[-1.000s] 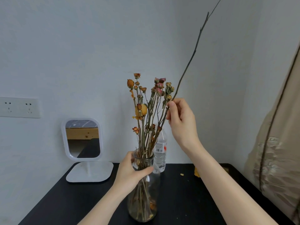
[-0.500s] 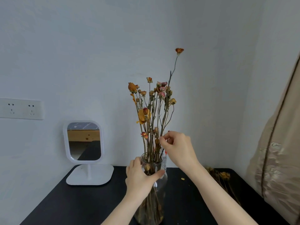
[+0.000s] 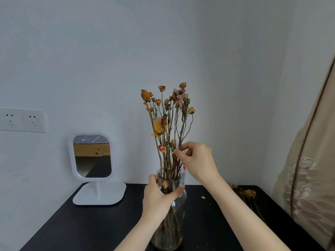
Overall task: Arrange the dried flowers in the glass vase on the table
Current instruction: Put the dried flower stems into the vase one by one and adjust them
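Note:
A clear glass vase [image 3: 178, 211] stands on the black table [image 3: 90, 225], filled with a bunch of dried flowers [image 3: 168, 113] with orange, yellow and pink heads. My left hand [image 3: 157, 198] is wrapped around the vase's neck. My right hand [image 3: 196, 161] is above the rim, thumb and forefinger pinched on a stem at the right of the bunch. More dried flowers [image 3: 244, 193] lie loose on the table at the right.
A white-framed stand mirror [image 3: 93, 156] sits at the back left of the table. A plastic bottle [image 3: 183, 175] is partly hidden behind the vase. A wall socket [image 3: 21, 120] is at the left, a beige curtain [image 3: 311, 178] at the right edge.
My right hand has lowered the long stem into the vase; its orange head, once far above the bunch, is now level with the others. My left hand stays on the neck.

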A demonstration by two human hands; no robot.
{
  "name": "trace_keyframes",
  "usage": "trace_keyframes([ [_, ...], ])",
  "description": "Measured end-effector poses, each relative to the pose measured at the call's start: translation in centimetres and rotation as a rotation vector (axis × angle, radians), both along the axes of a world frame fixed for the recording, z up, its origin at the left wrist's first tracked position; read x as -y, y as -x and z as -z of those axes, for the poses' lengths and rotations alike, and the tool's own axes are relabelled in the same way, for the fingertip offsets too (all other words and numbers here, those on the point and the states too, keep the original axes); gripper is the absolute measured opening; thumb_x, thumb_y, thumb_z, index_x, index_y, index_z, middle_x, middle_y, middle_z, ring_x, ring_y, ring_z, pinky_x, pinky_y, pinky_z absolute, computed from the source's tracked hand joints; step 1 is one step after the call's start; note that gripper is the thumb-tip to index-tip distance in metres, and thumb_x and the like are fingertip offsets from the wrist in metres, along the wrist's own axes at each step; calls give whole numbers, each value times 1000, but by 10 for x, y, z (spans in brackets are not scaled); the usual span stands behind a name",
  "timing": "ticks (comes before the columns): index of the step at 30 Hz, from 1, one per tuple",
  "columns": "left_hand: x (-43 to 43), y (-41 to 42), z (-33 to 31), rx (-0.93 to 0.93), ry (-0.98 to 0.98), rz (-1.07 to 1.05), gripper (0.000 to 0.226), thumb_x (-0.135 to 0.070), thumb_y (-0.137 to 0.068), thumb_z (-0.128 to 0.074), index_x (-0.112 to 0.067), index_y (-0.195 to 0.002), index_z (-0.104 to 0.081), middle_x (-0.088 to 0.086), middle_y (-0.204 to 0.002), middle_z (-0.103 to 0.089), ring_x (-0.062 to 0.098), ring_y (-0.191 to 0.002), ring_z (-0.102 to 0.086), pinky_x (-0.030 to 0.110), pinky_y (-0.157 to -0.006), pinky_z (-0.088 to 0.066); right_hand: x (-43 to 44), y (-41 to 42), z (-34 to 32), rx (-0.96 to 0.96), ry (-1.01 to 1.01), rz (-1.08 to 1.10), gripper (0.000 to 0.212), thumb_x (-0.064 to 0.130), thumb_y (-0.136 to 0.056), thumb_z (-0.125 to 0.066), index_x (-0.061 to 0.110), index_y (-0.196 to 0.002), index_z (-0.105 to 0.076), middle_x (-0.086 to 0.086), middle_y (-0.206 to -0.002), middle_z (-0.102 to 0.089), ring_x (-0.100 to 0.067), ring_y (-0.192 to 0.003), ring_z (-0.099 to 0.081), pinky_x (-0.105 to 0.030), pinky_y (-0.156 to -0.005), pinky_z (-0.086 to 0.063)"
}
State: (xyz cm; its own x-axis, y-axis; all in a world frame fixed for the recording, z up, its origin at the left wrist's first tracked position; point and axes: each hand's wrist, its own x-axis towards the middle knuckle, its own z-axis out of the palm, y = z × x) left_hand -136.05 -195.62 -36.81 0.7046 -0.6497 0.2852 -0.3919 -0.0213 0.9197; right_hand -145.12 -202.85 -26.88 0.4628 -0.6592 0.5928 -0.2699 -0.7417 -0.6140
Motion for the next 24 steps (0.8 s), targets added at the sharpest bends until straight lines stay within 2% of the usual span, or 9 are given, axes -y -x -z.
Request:
trace_keyframes([
  [6, 1, 6, 0, 28, 15, -74, 67, -50, -58, -81, -24, -106, -43, -4, -105, -61, 14, -97, -60, 39, -87, -53, 4, -2, 6, 29, -37, 29, 19, 30, -88, -61, 14, -87, -72, 4, -62, -59, -8, -55, -54, -18, -55, -43],
  [10, 2, 9, 2, 53, 25, -117, 66, -51, -59, -80, -23, -107, -44, -4, -104, -61, 16, -98, -59, 40, -86, -53, 7, 2, 9, 35, -82, 10, 18, 31, -87, -62, 16, -89, -72, 6, -58, -59, -8, -56, -58, -18, -58, -46],
  [13, 2, 7, 2, 116, -7, -120, 66, -56, -60, -76, -24, -108, -45, -7, -104, -60, 14, -101, -57, 40, -87, -52, 5, 6, 17, 71, -121, -45, 8, 32, -86, -63, 26, -92, -65, 8, -56, -60, -4, -52, -56, -10, -54, -39],
  [16, 0, 5, 1, 180, -42, -138, 70, -62, -59, -73, -23, -111, -46, -9, -105, -59, 14, -103, -56, 40, -89, -51, 5, 17, 27, 127, -162, -102, 8, 32, -85, -64, 31, -92, -59, 7, -56, -60, 1, -51, -57, -5, -51, -42],
  [19, -6, 9, 2, 199, 49, -230, 70, -55, -57, -79, -23, -108, -43, -9, -105, -51, 12, -103, -49, 35, -92, -47, 6, 34, 40, 123, -182, -122, 3, 36, -86, -60, 36, -88, -59, 6, -50, -58, 2, -47, -54, -7, -53, -43],
  [22, -16, 19, 4, 390, 194, -347, 66, -40, -57, -83, -25, -100, -36, -6, -98, -42, 13, -95, -42, 30, -83, -38, 13, 54, 60, 83, -236, -74, 2, 37, -87, -59, 38, -85, -59, 4, -51, -60, 1, -46, -53, -15, -55, -43],
  [24, -20, 30, 8, 561, 272, -320, 60, -32, -58, -83, -23, -95, -38, -5, -90, -43, 14, -85, -44, 28, -75, -38, 19, 69, 74, 64, -296, -32, 5, 34, -88, -59, 32, -84, -62, 1, -52, -61, 1, -44, -52, -18, -55, -41],
])
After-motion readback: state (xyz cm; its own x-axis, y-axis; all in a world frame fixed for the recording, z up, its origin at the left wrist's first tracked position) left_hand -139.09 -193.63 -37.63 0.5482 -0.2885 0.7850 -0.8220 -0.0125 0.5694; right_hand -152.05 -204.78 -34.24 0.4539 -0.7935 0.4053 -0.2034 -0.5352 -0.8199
